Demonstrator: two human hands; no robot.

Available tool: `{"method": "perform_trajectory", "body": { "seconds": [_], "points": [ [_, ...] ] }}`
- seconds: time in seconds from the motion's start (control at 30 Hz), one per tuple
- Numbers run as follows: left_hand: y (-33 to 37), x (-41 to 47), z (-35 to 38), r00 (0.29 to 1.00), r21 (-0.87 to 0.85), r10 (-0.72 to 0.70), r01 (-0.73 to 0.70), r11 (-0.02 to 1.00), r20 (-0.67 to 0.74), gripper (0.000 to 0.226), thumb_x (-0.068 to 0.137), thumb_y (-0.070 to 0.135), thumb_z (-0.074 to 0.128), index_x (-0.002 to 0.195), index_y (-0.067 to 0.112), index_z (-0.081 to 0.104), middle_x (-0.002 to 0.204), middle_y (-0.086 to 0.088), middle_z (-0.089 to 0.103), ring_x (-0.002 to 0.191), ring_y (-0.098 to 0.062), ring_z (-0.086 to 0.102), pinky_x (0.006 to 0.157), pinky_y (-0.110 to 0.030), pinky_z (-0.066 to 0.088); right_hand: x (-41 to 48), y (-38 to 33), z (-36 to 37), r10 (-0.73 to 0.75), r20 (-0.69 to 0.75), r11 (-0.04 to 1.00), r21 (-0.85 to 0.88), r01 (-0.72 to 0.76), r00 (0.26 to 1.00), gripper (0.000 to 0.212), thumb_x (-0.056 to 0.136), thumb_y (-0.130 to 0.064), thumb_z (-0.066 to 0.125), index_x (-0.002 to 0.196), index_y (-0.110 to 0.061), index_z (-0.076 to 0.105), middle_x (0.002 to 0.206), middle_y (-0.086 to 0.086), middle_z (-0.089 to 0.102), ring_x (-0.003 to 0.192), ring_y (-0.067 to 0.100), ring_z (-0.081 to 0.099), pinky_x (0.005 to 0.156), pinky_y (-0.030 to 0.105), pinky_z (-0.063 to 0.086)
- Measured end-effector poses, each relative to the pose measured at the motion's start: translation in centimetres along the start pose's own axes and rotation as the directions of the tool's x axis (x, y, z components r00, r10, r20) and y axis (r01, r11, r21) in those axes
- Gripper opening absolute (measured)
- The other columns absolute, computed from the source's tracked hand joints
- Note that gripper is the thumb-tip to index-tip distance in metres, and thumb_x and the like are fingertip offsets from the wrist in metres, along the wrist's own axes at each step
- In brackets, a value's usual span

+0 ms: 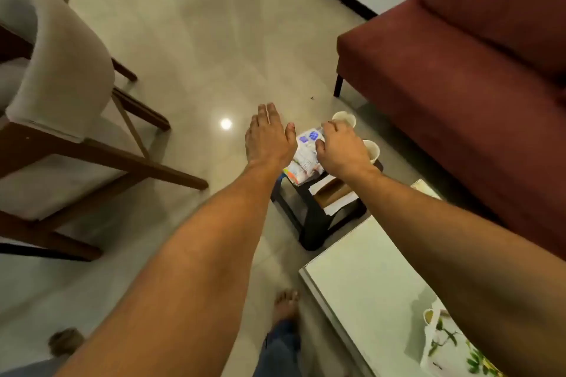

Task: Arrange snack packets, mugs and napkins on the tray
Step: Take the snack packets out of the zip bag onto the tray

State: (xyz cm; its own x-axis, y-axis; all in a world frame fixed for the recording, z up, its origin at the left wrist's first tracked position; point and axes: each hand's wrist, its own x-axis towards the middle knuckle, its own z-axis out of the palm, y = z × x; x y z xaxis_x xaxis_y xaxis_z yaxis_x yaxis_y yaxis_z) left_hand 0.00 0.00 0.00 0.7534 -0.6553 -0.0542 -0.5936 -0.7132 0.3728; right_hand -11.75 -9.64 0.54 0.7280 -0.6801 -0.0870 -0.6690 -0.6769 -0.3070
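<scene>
Two hands: both bare, stretched forward over a small dark stool
grey chair (55, 76): far left, wooden legs, well apart from the stool
floor (196, 49): pale glossy tiles, bright light spot just left of the left hand
left hand (269, 136): palm down, fingers straight and spread flat, holding nothing, thumb edge just beside the snack packets
snack packets (304, 156): white with blue and orange print, lying in a loose pile on the left part of the stool top, between the two hands, partly hidden by both
stool (315, 223): black, low, stands on the floor between the grey chair and the sofa, near the white table corner
napkins (333, 196): white and brown paper stack on the stool, near side, under the right wrist
right hand (343, 147): fingers curled down, tips touching the top packet, cannot tell if it is really pinched
mugs (344, 119): two pale cups, one beyond the right hand, second (372, 150) just right of it, both upright on the stool's far side
white table (367, 285): lower right, floral cloth at its near edge
sofa (465, 76): dark red, right side, behind the mugs
tray: cannot tell, not clearly seen
</scene>
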Motion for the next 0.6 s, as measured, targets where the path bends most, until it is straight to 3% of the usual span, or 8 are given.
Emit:
{"method": "perform_trajectory", "body": {
  "seconds": [0.17, 0.33, 0.47, 0.6],
  "points": [
    [-4.7, 3.7, 7.2, 0.948, -0.156, -0.285, 0.305, 0.939, 0.141, 0.08, 0.103, 0.05, 0.042, 0.162, 0.009, 0.007, 0.169, -0.015, 0.011, 0.151, -0.036, 0.025, 0.116, -0.05, 0.034, 4.4, -1.1, 6.5, 0.052, 0.189, 0.998, -0.057, -0.041, 0.981, 0.056, 0.1, -0.032, 0.05, 0.15, -0.011, 0.036, 0.154, 0.014, 0.039, 0.138, 0.032, 0.042, 0.111, 0.047, 0.04],
    [-7.6, 6.6, 13.6, 0.859, -0.277, -0.407, 0.491, 0.826, 0.31, 0.095, 0.097, 0.061, 0.049, 0.162, 0.011, 0.002, 0.169, -0.014, 0.012, 0.151, -0.038, 0.026, 0.115, -0.049, 0.033, 7.4, -0.8, 12.2, 0.109, 0.28, 0.994, -0.059, -0.096, 0.954, 0.056, 0.098, -0.032, 0.052, 0.148, -0.011, 0.037, 0.152, 0.015, 0.037, 0.136, 0.034, 0.04, 0.109, 0.049, 0.039],
    [-8.2, 8.5, 17.8, 0.763, -0.375, -0.476, 0.636, 0.674, 0.437, 0.107, 0.089, 0.067, 0.058, 0.161, 0.011, 0.002, 0.162, -0.015, 0.031, 0.143, -0.039, 0.04, 0.113, -0.05, 0.041, 9.0, 0.0, 16.0, 0.141, 0.314, 0.99, -0.02, -0.142, 0.939, 0.056, 0.096, -0.033, 0.056, 0.146, -0.012, 0.039, 0.153, 0.015, 0.034, 0.137, 0.034, 0.038, 0.109, 0.05, 0.038],
    [-8.3, 9.7, 20.9, 0.689, -0.466, -0.506, 0.724, 0.509, 0.519, 0.114, 0.079, 0.068, 0.07, 0.157, 0.01, 0.011, 0.148, -0.016, 0.05, 0.13, -0.038, 0.055, 0.104, -0.049, 0.05, 10.1, 0.8, 18.5, 0.183, 0.356, 0.981, -0.003, -0.194, 0.916, 0.062, 0.096, -0.031, 0.056, 0.15, -0.012, 0.033, 0.163, 0.016, 0.018, 0.149, 0.036, 0.021, 0.117, 0.051, 0.031]
  ]
}}
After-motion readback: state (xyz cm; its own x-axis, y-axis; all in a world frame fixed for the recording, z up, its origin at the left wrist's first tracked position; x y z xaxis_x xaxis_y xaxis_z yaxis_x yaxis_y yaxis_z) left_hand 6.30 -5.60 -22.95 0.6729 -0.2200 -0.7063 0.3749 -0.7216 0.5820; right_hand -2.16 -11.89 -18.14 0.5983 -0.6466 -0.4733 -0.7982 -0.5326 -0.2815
